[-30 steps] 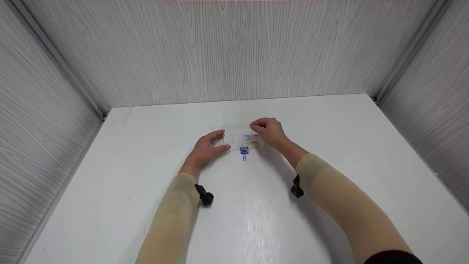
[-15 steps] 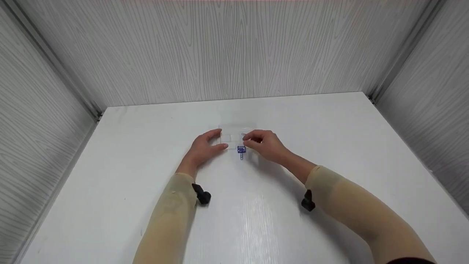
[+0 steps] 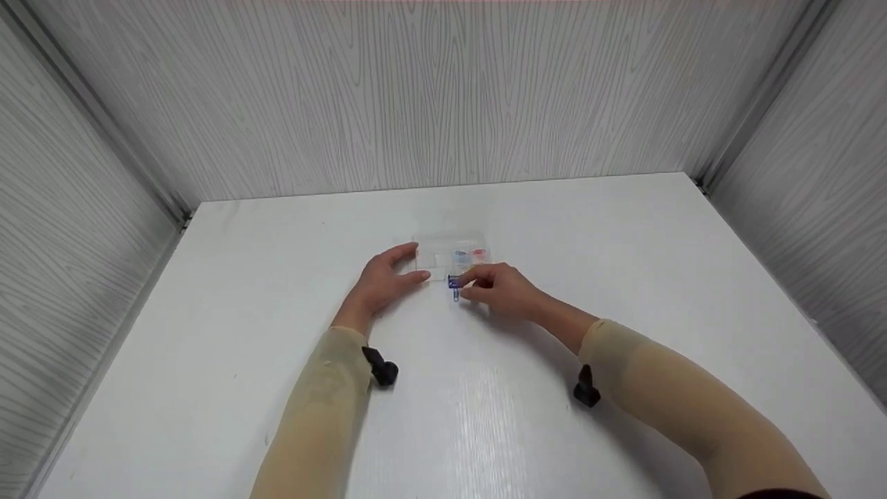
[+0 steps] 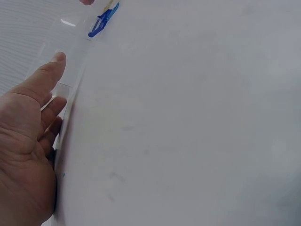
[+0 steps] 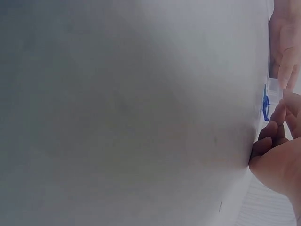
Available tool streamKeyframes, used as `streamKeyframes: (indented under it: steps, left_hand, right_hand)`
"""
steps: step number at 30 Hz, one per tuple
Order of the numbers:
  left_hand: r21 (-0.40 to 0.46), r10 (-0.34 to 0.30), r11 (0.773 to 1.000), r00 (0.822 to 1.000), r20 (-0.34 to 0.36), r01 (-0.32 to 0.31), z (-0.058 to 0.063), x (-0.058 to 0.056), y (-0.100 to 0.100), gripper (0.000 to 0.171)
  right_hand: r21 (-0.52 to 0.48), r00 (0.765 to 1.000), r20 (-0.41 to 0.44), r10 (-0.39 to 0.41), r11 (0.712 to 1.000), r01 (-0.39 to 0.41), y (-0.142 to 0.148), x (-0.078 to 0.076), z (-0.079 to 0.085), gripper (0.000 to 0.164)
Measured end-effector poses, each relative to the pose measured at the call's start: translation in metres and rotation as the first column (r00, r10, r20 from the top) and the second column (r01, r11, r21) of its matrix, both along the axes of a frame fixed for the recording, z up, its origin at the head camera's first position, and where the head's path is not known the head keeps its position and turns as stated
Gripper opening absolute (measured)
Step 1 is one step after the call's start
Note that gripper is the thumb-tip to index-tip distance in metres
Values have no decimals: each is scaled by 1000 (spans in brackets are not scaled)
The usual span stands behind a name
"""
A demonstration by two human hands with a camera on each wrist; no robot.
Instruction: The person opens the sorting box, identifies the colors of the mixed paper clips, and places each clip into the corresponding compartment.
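Observation:
A clear plastic box (image 3: 435, 259) with compartments lies on the table, its see-through lid (image 3: 450, 241) raised at the back. My left hand (image 3: 383, 283) holds the box's left end, thumb at the front and index finger farther back. Small blue pieces (image 3: 461, 257) and red pieces (image 3: 478, 255) sit in the right-hand compartments. A small blue clip-like piece (image 4: 101, 23) with a lighter blue loop lies at the front edge. At its right side is my right hand (image 3: 504, 292), with thumb and index fingertips apart at the piece and the other fingers curled under.
The white table (image 3: 443, 416) is backed by a wood-grain panel (image 3: 443, 90), with similar panels at left and right. Each sleeved forearm carries a small black wrist camera, one at the left (image 3: 382, 369) and one at the right (image 3: 586, 388).
My right hand has moved from the box's back right, where thumb and finger met, across the compartments to the blue piece in front. The left hand stays at the box's left end.

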State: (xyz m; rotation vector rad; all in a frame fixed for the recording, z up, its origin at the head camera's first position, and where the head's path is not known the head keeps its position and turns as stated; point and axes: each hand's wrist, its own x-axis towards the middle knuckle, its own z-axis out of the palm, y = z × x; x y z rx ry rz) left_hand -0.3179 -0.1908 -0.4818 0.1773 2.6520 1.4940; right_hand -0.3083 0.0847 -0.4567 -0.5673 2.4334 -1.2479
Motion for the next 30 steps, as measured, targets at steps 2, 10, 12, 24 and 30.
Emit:
streamKeyframes:
  steps: [2, 10, 12, 24, 30]
  left_hand:
    - [7, -3, 1000, 1000, 0, 3, 0, 0, 0, 73]
    - [9, -11, 1000, 1000, -5, 11, -1, 0, -1, 73]
    - [8, -9, 1000, 1000, -2, 9, -1, 0, -1, 73]
    - [11, -2, 1000, 1000, -2, 2, -3, 0, -1, 73]
    - [12, 9, 1000, 1000, 5, -9, -2, 1, 0, 74]
  right_hand:
    - [16, 1000, 12, 1, 1000, -1, -1, 0, 0, 19]
    - [62, 999, -21, 25, 998, -24, -2, -1, -3, 22]
    - [76, 999, -27, 26, 997, -24, -2, 0, -4, 22]
    - [111, 999, -29, 31, 993, -27, -3, 1, -3, 23]
    - [99, 999, -28, 46, 994, -43, -3, 1, -4, 17]
